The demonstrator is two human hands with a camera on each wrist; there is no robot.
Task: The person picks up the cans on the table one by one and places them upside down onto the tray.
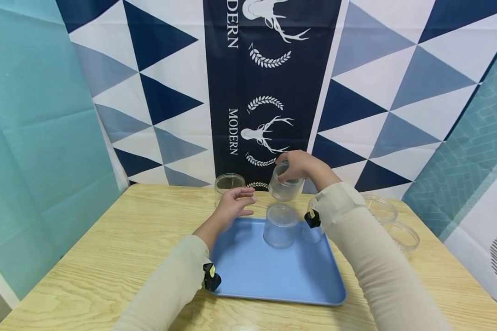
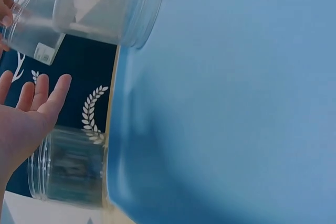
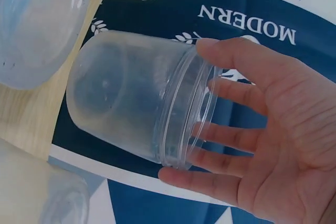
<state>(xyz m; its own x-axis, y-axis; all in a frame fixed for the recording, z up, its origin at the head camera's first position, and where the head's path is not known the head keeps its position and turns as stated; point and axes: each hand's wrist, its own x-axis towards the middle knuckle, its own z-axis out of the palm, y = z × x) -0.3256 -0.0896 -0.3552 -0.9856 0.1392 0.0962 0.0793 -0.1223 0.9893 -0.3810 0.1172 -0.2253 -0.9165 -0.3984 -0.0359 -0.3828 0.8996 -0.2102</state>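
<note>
My right hand (image 1: 300, 166) grips a clear plastic jar (image 1: 283, 189) by its threaded rim, fingers and thumb spread around the mouth. This jar is held in the air, rim up, above the back edge of the blue tray (image 1: 269, 280). Below it a second clear jar (image 1: 280, 232) stands upside down on the tray. Another clear jar (image 1: 312, 235) at the tray's right is partly hidden by the right sleeve. My left hand (image 1: 233, 205) hovers over the tray's back left corner, fingers extended and holding nothing. Behind it a clear jar (image 2: 73, 166) stands mouth up.
Two more clear jars, a rear one (image 1: 381, 210) and a front one (image 1: 405, 236), stand mouth up right of the tray, partly behind the right sleeve. The wooden table (image 1: 107, 257) ends at a patterned cloth backdrop (image 1: 182, 110).
</note>
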